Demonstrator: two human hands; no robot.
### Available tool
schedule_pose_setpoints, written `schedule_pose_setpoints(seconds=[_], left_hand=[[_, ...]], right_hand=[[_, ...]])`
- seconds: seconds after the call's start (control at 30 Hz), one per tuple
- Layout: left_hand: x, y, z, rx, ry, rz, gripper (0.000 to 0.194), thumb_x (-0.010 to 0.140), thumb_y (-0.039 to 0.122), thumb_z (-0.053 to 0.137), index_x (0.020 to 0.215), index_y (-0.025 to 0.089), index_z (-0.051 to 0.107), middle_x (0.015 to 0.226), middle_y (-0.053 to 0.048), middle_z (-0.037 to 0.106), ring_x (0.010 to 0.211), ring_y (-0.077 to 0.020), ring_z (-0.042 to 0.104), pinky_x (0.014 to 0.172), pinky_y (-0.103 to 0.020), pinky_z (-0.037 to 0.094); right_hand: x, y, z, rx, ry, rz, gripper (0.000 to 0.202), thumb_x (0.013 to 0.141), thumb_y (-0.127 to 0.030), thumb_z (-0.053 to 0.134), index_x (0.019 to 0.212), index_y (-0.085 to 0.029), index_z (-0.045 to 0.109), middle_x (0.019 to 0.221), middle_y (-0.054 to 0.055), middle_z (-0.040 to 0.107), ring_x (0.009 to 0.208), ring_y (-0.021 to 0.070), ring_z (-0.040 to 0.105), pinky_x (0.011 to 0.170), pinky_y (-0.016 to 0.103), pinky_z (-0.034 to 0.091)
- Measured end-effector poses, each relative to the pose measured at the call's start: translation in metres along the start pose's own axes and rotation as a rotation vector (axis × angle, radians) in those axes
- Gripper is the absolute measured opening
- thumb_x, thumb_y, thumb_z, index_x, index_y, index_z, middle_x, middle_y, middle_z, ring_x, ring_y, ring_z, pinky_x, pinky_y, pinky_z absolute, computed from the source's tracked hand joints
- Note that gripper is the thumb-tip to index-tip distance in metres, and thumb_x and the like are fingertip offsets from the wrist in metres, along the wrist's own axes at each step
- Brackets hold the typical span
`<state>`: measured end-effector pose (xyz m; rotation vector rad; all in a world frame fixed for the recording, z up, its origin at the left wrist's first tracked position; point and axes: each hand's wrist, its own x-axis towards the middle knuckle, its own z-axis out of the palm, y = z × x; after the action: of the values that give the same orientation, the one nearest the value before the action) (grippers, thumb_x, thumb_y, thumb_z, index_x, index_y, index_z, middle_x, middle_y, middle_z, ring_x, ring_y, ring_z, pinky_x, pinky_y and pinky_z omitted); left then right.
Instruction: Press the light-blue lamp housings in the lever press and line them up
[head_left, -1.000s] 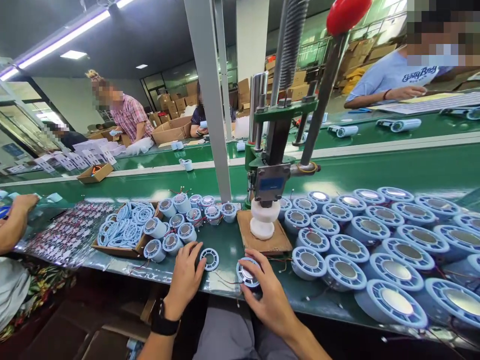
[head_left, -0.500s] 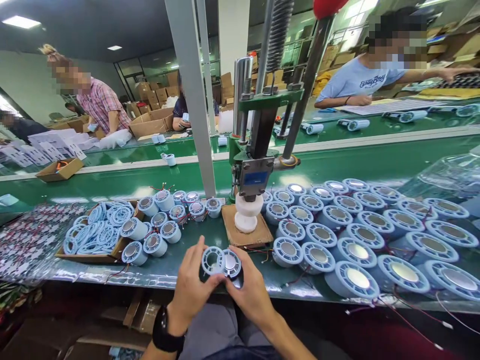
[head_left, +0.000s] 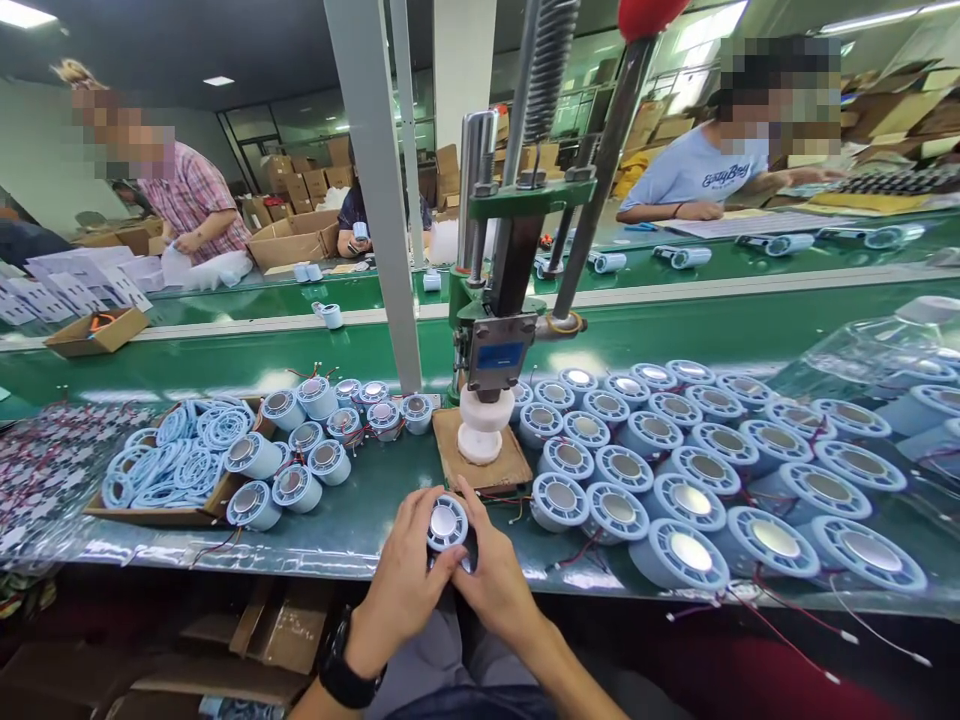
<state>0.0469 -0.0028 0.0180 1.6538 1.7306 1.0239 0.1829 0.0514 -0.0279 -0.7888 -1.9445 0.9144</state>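
Note:
My left hand [head_left: 409, 558] and my right hand [head_left: 489, 560] are closed together around one small cylindrical housing with a shiny metal disc [head_left: 445, 522] at its centre. A light-blue slotted ring [head_left: 460, 541] lies on its top, around the disc. My left fingers and thumb are at the ring's edge, while my right hand wraps the other side. Most of the housing's body is hidden by my hands. Just beyond stands a hand press with a white round pad [head_left: 487, 408] above a white round seat [head_left: 480, 446] on a brown board [head_left: 517, 464].
Rows of blue housings [head_left: 688, 549] with trailing wires stand at the right. To the left are a cardboard box [head_left: 165, 516] of loose blue rings [head_left: 169, 455] and more housings [head_left: 328, 460]. A green conveyor [head_left: 360, 345] runs behind. Several people sit or stand beyond it.
The ring, held beside the metal disc before, now sits over it. My hands have drawn closer together around the piece. The whole view has shifted slightly.

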Motion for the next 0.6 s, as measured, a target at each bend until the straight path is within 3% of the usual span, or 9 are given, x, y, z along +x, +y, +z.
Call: schedule_pose_setpoints(seconds=[0.2,0.27,0.33,0.4,0.5,0.57,0.6], left_hand=[[-0.004,-0.009,0.002,-0.052,-0.084,-0.014,0.058,0.093,0.034,0.049,0.146,0.017,0.036,0.15,-0.016,0.043,0.138,-0.0289,0.042,0.116,-0.05,0.032],[-0.005,-0.008,0.003,-0.068,-0.067,-0.037,0.059,0.091,0.035,0.051,0.146,0.017,0.037,0.151,-0.015,0.044,0.137,-0.0291,0.043,0.115,-0.049,0.033],[-0.002,-0.003,0.001,-0.099,-0.037,-0.082,0.058,0.087,0.035,0.057,0.141,0.017,0.044,0.143,-0.015,0.053,0.13,-0.0292,0.05,0.111,-0.046,0.038],[0.008,0.005,-0.006,-0.127,-0.008,-0.136,0.055,0.078,0.031,0.066,0.13,0.017,0.054,0.127,-0.012,0.065,0.116,-0.0282,0.06,0.102,-0.043,0.045],[0.037,0.019,-0.022,-0.151,0.091,-0.119,0.052,0.068,0.026,0.073,0.119,0.017,0.062,0.112,-0.007,0.071,0.102,-0.0258,0.066,0.096,-0.039,0.048],[0.062,0.027,-0.029,-0.184,0.16,-0.057,0.053,0.066,0.028,0.075,0.117,0.016,0.063,0.111,-0.008,0.071,0.1,-0.0253,0.066,0.095,-0.038,0.049],[0.076,0.031,-0.03,-0.208,0.175,-0.032,0.053,0.066,0.028,0.075,0.116,0.015,0.063,0.109,-0.008,0.072,0.099,-0.0252,0.066,0.094,-0.038,0.049]], right_hand=[[-0.005,0.004,-0.006,-0.136,-0.186,-0.04,0.073,0.084,-0.008,0.045,0.155,-0.018,0.031,0.152,0.011,0.038,0.142,0.0209,0.041,0.117,0.04,0.042],[-0.001,-0.006,-0.022,-0.23,-0.256,-0.057,0.077,0.083,-0.006,0.046,0.156,-0.021,0.028,0.155,0.009,0.035,0.142,0.0216,0.04,0.115,0.039,0.045],[0.016,-0.032,-0.055,-0.341,-0.25,-0.146,0.075,0.085,-0.01,0.051,0.155,-0.024,0.029,0.153,0.009,0.037,0.14,0.0223,0.043,0.111,0.038,0.049],[0.048,-0.074,-0.101,-0.453,-0.076,-0.307,0.068,0.088,-0.016,0.056,0.152,-0.023,0.035,0.148,0.009,0.044,0.137,0.0224,0.047,0.112,0.04,0.048],[0.123,-0.152,-0.175,-0.597,0.328,-0.496,0.051,0.091,-0.021,0.057,0.14,-0.012,0.049,0.138,0.01,0.054,0.131,0.0201,0.05,0.115,0.038,0.04],[0.181,-0.194,-0.212,-0.631,0.55,-0.457,0.05,0.09,-0.024,0.055,0.137,-0.007,0.05,0.134,0.008,0.056,0.127,0.0163,0.05,0.111,0.03,0.039],[0.209,-0.208,-0.224,-0.586,0.592,-0.426,0.052,0.091,-0.028,0.052,0.138,-0.004,0.048,0.131,0.007,0.058,0.123,0.0137,0.053,0.105,0.026,0.041]])
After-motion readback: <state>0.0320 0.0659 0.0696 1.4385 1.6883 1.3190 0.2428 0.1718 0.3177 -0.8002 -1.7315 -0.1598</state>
